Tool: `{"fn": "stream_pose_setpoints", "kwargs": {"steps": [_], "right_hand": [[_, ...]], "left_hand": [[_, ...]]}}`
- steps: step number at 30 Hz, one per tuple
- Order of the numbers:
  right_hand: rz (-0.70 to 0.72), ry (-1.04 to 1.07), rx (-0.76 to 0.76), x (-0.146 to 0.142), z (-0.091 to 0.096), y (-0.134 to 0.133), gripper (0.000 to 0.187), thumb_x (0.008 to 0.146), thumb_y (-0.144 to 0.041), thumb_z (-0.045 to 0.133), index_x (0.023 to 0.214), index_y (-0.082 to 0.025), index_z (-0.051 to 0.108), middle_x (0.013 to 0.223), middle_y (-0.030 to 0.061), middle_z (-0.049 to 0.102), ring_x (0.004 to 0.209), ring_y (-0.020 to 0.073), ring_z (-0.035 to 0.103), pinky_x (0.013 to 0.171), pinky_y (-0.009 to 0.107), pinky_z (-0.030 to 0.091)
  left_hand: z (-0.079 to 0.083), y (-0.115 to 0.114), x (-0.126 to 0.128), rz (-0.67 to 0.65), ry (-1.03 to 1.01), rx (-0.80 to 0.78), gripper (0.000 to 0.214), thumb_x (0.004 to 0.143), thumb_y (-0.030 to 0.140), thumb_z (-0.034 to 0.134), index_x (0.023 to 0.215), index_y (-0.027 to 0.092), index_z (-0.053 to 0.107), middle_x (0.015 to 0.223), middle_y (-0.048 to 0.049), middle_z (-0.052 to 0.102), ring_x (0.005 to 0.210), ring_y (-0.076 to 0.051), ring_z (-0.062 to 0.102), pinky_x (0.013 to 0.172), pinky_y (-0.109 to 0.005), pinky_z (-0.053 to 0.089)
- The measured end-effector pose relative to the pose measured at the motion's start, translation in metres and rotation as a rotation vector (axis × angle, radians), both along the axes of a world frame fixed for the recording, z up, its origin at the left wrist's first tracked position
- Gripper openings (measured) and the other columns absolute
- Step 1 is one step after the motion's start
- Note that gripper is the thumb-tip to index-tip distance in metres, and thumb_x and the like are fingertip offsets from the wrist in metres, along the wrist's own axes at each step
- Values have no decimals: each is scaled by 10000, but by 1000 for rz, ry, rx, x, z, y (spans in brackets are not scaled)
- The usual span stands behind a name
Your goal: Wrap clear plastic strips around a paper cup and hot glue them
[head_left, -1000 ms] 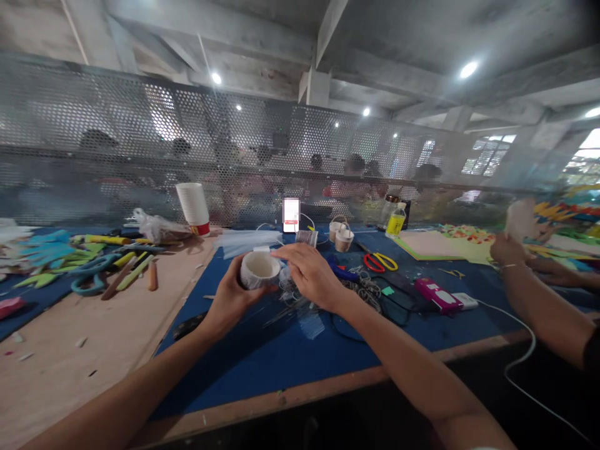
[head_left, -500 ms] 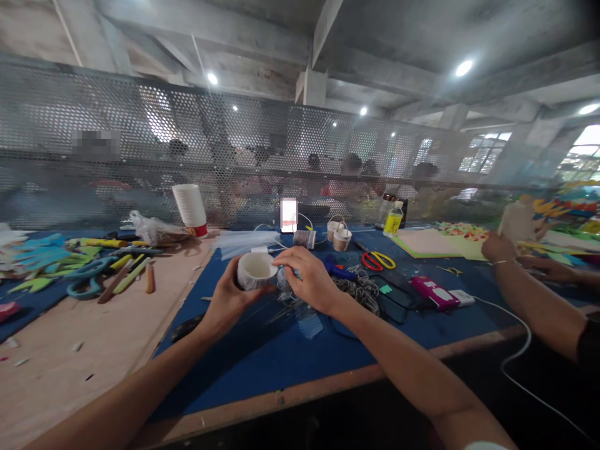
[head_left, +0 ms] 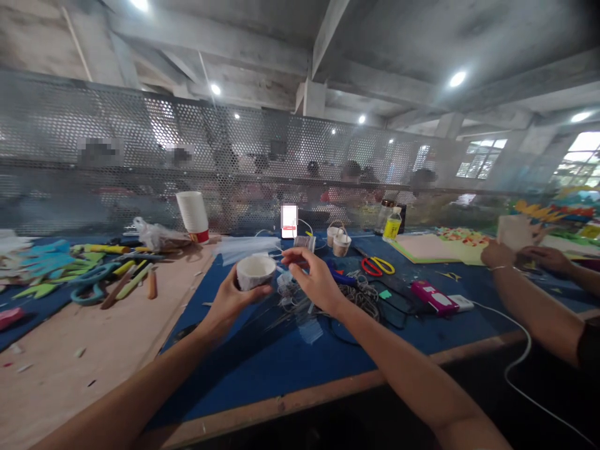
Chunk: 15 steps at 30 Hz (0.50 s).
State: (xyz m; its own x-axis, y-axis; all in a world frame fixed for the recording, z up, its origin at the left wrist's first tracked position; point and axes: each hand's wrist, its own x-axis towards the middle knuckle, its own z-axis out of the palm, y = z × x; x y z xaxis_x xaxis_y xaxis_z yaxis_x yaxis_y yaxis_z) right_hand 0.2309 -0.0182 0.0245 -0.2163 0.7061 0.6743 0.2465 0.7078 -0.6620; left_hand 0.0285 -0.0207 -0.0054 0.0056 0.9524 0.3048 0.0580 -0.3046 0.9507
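Observation:
My left hand is wrapped round a small white cup, holding it upright above the blue mat. My right hand hovers just right of the cup with thumb and forefinger pinched together on something thin that I cannot make out. A tangle of grey string lies on the mat under and right of that hand. Two small cups with handles stand further back.
Red-and-yellow scissors, a pink tool with a white cable, a phone, a yellow bottle and a stack of paper cups lie about. Foam shapes and teal scissors sit left. Another person's hands work at right.
My right hand has lifted slightly and drawn away from the cup's rim into a pinch. The left hand holds the cup a little higher. The view has tilted a bit.

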Motion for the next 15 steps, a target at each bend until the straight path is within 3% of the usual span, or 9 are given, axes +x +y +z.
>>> {"fn": "stream_pose_setpoints", "kwargs": {"steps": [3, 7, 12, 15], "right_hand": [[-19, -33, 84, -2, -4, 0, 298, 923, -138, 504, 1180, -214, 634, 1178, 84, 648, 1020, 165, 657, 909, 322, 555], [-28, -131, 174, -6, -7, -4, 298, 925, -117, 504, 1148, -220, 673, 1165, 86, 652, 1129, 186, 617, 1011, 350, 501], [-27, -113, 238, -9, -9, -11, 250, 941, -126, 492, 1071, -211, 688, 1078, 72, 693, 1077, 186, 636, 997, 348, 498], [-66, -68, 248, -8, -11, -11, 221, 944, -137, 495, 1060, -213, 667, 1057, 68, 681, 1045, 185, 637, 966, 341, 510]], "left_hand": [[-6, 4, 0, -78, -85, -42, 676, 630, 407, 863, 1209, 157, 620, 1127, -135, 722, 953, -275, 694, 760, -352, 561], [-12, 7, -1, -220, -241, -94, 585, 690, 410, 837, 1189, 160, 665, 1152, -134, 723, 995, -269, 696, 863, -379, 558], [-6, 3, -1, -355, -355, -200, 507, 754, 412, 806, 1184, 174, 682, 1179, -135, 713, 1022, -283, 694, 916, -436, 561], [-3, -1, 1, -358, -323, -213, 522, 756, 421, 804, 1195, 175, 665, 1146, -123, 716, 991, -265, 695, 903, -431, 564]]}}
